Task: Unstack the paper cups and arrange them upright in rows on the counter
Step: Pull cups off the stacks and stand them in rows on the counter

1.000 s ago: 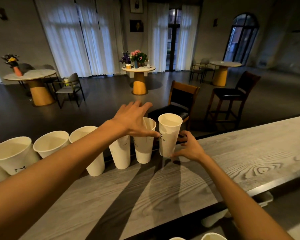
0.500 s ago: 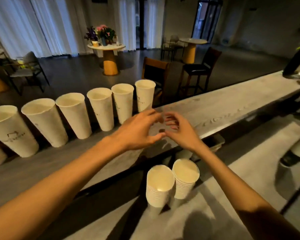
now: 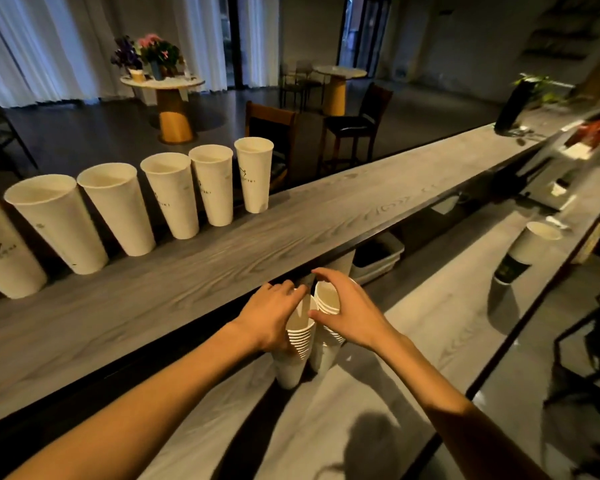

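Head view: Seven white paper cups point(image 3: 170, 195) stand upright in one row along the far edge of the grey wood counter point(image 3: 326, 216), from the left edge toward the centre. On the lower surface point(image 3: 430, 306) just beneath the counter's near edge stand two stacks, touching. The left hand point(image 3: 269, 315) wraps the left stack point(image 3: 298, 341), fingers curled over its rim. The right hand point(image 3: 349, 313) arches over the right stack point(image 3: 326, 299), fingers and thumb curved around its top rims.
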